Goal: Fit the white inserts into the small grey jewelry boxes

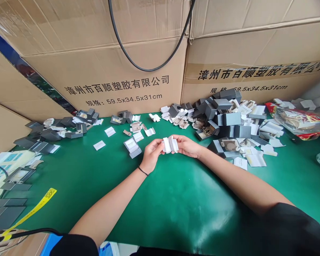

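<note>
Between my two hands, just above the green tabletop [160,199], is a small folded white card insert [170,145]. My left hand [152,153] pinches its left side, thumb on the near face. On its right side my right hand [186,145] has closed fingers; some fingertips are hidden behind the insert. Left of my left hand lies an opened dark grey box [132,147] with a white printed card in it. Beyond my hands are loose beige inserts [136,126] and a small brown piece [127,132].
A large heap of dark grey boxes [229,117] and white inserts rises at the right, beside a red plastic bag [301,121]. More grey boxes [50,134] lie at the left. Tall cardboard cartons [122,67] wall the back, with a black cable [149,69] hanging before them.
</note>
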Tool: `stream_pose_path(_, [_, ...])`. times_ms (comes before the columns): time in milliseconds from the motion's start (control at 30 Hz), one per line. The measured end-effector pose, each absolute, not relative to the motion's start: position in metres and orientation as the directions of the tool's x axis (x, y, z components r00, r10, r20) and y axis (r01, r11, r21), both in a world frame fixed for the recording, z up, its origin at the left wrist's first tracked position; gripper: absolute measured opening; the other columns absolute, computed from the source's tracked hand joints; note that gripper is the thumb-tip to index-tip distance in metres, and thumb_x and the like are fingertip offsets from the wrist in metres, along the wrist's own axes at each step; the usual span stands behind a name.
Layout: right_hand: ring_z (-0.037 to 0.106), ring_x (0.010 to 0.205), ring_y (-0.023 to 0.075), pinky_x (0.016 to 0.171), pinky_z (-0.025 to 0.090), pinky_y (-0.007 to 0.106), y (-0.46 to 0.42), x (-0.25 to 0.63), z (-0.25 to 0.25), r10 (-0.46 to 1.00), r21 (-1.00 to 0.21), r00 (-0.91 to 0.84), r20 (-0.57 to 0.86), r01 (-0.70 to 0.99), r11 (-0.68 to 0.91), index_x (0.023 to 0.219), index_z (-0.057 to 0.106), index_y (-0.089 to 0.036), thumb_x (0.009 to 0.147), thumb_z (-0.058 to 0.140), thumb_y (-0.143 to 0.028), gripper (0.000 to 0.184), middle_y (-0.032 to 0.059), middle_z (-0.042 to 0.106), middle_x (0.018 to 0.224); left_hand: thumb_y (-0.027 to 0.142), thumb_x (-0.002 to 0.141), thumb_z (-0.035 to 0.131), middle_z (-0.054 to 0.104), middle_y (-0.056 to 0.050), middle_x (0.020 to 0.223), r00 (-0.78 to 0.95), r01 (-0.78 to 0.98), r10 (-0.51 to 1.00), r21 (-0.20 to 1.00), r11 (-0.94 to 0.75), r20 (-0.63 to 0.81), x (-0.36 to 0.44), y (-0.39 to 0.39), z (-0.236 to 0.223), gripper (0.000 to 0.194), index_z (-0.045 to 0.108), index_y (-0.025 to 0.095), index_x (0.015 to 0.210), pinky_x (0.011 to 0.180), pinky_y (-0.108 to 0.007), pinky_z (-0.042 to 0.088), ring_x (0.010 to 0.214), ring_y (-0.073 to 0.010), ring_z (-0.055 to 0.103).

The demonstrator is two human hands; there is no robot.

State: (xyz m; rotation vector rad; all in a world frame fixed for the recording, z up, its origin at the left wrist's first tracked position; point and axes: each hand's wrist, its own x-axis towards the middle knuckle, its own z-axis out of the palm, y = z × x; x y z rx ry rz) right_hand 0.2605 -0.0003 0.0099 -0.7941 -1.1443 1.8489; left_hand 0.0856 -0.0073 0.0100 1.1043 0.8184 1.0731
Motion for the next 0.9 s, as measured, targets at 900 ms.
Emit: stream_pose_path(900, [0.053, 0.107, 0.0251, 0.091, 0.046, 0.043, -0.027, 0.280, 0.001, 0.689, -0.323, -0.455, 0.564, 0.646, 0.692, 0.138, 0.037, -0.023, 0.091, 0.046, -0.035, 0.049, 0.0121, 0.057, 0.120, 0.041, 0.073, 0.068, 0.064, -0.004, 0.085, 0.401, -0.179, 0.909, 0.963, 0.199, -0.113, 0.085, -0.004, 0.016, 0.033, 0.060, 0.014, 0.090, 0.082, -0.035, 0.051, 0.085, -0.0157, 0.061])
